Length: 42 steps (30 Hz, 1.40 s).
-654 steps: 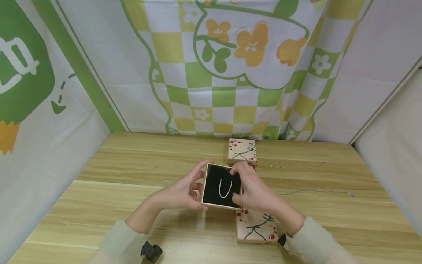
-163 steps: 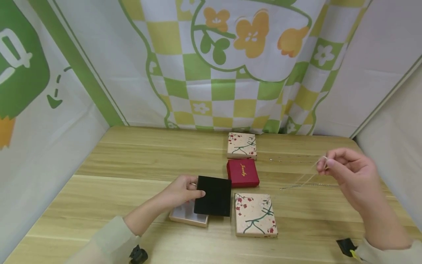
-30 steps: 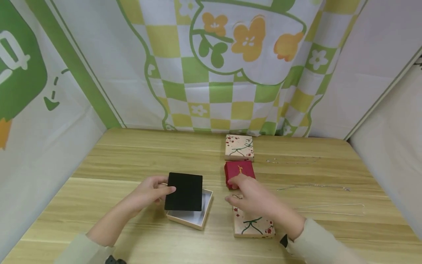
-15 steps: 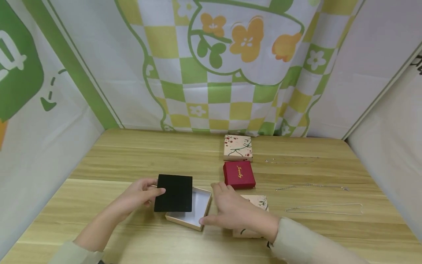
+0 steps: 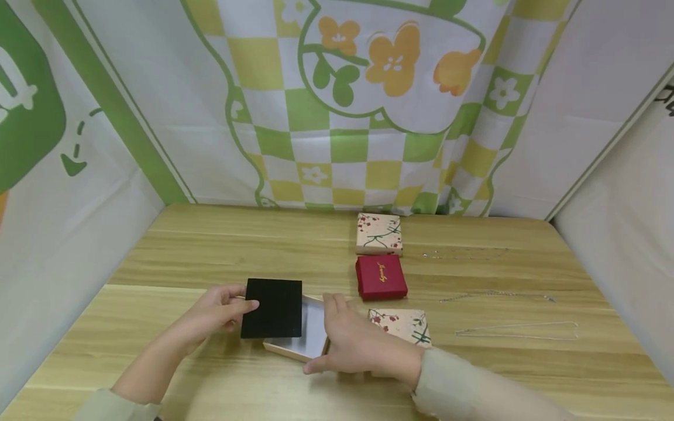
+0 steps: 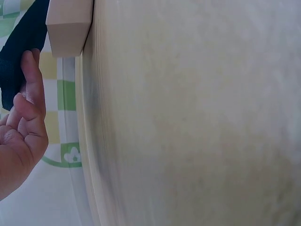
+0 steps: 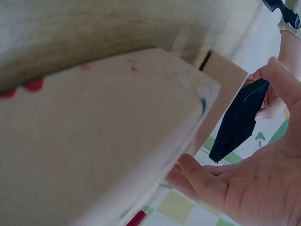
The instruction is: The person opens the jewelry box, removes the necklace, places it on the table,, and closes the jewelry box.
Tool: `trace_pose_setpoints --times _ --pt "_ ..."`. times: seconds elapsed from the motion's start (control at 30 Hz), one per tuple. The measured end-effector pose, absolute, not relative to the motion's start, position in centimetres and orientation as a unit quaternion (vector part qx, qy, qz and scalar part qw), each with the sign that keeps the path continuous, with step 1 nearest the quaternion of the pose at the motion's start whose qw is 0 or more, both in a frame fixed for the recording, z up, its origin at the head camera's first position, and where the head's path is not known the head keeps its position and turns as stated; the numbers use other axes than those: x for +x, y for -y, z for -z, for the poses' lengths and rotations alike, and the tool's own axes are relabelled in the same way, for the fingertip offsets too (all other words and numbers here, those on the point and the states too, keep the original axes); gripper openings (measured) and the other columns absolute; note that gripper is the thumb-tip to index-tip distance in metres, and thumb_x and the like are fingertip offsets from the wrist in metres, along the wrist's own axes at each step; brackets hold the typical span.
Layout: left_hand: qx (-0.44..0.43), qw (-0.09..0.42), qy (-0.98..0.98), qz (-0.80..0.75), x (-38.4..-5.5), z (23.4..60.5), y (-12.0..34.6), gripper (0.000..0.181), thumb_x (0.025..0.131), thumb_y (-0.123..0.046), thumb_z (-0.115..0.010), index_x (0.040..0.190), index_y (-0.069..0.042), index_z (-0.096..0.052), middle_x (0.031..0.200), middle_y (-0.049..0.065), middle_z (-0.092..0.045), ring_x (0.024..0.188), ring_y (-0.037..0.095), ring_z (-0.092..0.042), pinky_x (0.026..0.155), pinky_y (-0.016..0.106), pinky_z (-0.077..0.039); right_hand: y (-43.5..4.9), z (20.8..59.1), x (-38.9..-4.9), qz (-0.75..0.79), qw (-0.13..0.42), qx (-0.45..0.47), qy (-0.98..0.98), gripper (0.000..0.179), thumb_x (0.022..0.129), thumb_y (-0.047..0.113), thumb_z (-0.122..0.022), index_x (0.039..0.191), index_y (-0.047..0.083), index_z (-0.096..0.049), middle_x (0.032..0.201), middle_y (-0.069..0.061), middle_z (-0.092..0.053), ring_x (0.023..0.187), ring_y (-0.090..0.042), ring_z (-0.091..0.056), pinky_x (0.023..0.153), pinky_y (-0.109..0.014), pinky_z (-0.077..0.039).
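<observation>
My left hand (image 5: 216, 313) pinches a black foam insert (image 5: 272, 308) at its left edge, thumb on top. The insert is held above a shallow box bottom (image 5: 310, 333) with a pale lining, covering its left part. My right hand (image 5: 350, 336) is at the box bottom's right side, fingers along the far part and thumb by the near corner. In the right wrist view its fingers (image 7: 188, 172) look loosely bent; firm contact is unclear. The left wrist view shows the insert (image 6: 23, 52) beside the box's outer wall (image 6: 70, 28).
A blossom-patterned box (image 5: 402, 321) lies partly under my right arm. Behind it are a red box (image 5: 381, 276) with gold lettering and a smaller patterned box (image 5: 379, 233). Several thin necklaces lie rightward, including a plain silver chain (image 5: 518, 330). A curtain hangs behind the table (image 5: 226, 245).
The last necklace, earlier in my right hand, lies on the table. The right hand has come left to the box bottom. The left hand has shifted the insert leftward, exposing more lining.
</observation>
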<state>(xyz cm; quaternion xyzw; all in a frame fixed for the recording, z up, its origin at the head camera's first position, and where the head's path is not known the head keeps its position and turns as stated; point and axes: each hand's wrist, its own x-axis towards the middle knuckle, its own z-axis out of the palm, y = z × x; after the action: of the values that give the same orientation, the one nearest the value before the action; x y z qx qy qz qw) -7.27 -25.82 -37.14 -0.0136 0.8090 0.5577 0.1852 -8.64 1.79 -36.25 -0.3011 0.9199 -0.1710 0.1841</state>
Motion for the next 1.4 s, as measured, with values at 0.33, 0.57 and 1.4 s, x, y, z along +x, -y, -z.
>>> trace_pose_setpoints --times 0.33,0.57,1.4 --pt "-0.004 0.175 -0.807 -0.564 -7.4 37.3 25.5 0.027 0.092 -0.024 -0.060 0.101 0.001 -0.050 0.064 -0.003 -0.036 0.060 0.009 -0.039 0.058 0.024 -0.040 -1.0 37.2 -8.7 0.164 0.160 -0.292 -0.929 0.110 0.069 0.050 -0.079 0.143 -0.008 -0.023 0.139 -0.023 -0.037 0.128 -0.034 -0.041 0.106 -0.044 -0.038" --pt "-0.011 0.173 -0.803 -0.570 -7.0 37.1 25.4 0.032 0.092 -0.025 -0.061 0.100 0.003 -0.048 0.077 0.006 -0.046 0.063 0.010 -0.041 0.059 0.024 -0.042 -1.6 37.1 -9.4 0.231 0.168 -0.284 -0.915 0.107 0.065 0.040 -0.083 0.144 -0.003 -0.025 0.138 -0.017 -0.039 0.122 -0.024 -0.045 0.104 -0.040 -0.040" --pt "0.054 0.145 -0.762 -0.629 -7.7 32.9 21.1 0.044 0.092 -0.024 -0.062 0.071 -0.010 -0.025 0.062 -0.004 -0.029 0.059 0.009 -0.035 0.061 0.025 -0.042 -8.3 36.3 -11.4 0.579 0.196 -0.305 -0.730 0.101 0.072 0.004 -0.079 0.146 0.030 -0.015 0.131 -0.013 -0.044 0.115 -0.027 -0.054 0.098 -0.044 -0.045"
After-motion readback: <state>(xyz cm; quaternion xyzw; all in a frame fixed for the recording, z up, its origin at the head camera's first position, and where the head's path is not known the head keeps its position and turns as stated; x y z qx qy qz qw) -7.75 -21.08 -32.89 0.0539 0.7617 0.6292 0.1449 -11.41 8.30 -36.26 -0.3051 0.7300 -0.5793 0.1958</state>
